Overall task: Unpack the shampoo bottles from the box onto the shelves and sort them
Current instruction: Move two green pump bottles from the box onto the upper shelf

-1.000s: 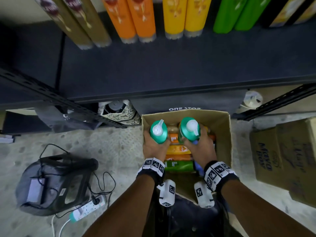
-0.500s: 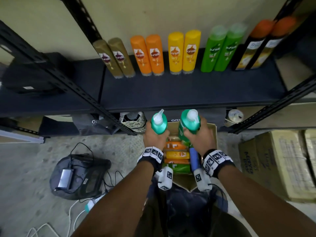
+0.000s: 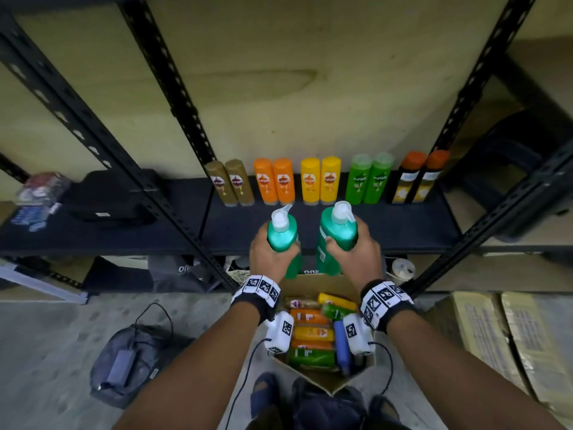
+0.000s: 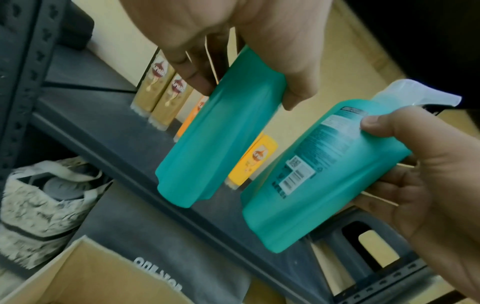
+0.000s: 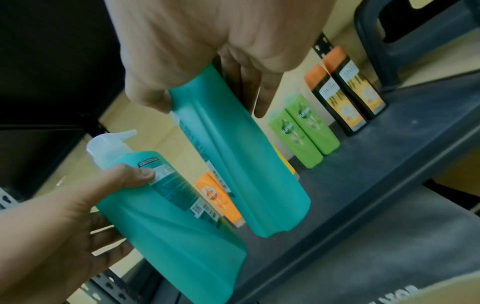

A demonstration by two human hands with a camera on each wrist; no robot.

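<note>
My left hand (image 3: 271,259) grips a teal pump bottle (image 3: 280,235) by its upper body, and my right hand (image 3: 356,252) grips a second teal pump bottle (image 3: 336,232). Both bottles are upright, side by side, at the front edge of the dark shelf (image 3: 403,228). In the left wrist view the left bottle (image 4: 221,133) hangs above the shelf edge. The right bottle (image 5: 241,164) hangs the same way. Below my wrists the open cardboard box (image 3: 313,282) holds several lying bottles (image 3: 311,333). At the shelf's back stand pairs of brown (image 3: 231,184), orange (image 3: 274,181), yellow (image 3: 321,181), green (image 3: 369,180) and black bottles (image 3: 417,180).
Black perforated uprights (image 3: 186,237) frame the shelf on both sides. A black bag (image 3: 108,197) lies on the left shelf and a dark stool (image 3: 511,169) stands at the right. On the floor are a grey bag with a charger (image 3: 130,364) and closed cartons (image 3: 511,352).
Both hands have lifted the two teal bottles out of the box up to the shelf's front edge. The head view has tilted up to show the shelf and wall.
</note>
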